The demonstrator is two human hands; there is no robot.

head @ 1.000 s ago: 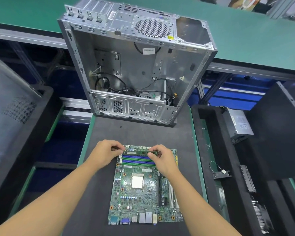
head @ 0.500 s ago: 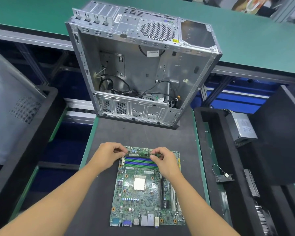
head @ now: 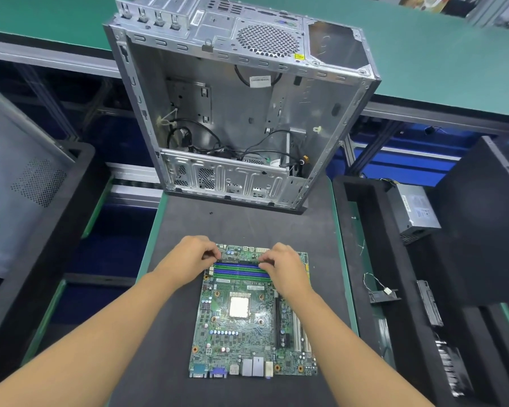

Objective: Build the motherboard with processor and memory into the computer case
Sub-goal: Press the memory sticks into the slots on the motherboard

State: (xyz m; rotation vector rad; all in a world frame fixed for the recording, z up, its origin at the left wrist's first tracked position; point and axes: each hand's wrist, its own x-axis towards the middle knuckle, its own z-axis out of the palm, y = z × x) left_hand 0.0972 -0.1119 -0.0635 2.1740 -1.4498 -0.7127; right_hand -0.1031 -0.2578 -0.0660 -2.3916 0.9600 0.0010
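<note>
We see the green motherboard (head: 249, 333) lying flat on the dark mat (head: 241, 224), close to us. The shiny square processor (head: 239, 306) sits in the middle of the board. At the board's far edge are the blue and green memory slots (head: 241, 272). A thin memory stick (head: 238, 261) lies along the farthest slot. The left hand (head: 193, 255) pinches its left end with bent fingers. The right hand (head: 282, 264) pinches its right end the same way. Past the board, at the far end of the mat, stands the open metal computer case (head: 241, 113) with black wires (head: 184, 138) inside. A grey power box (head: 415, 210) sits in a black tray (head: 373, 245) on the right.
</note>
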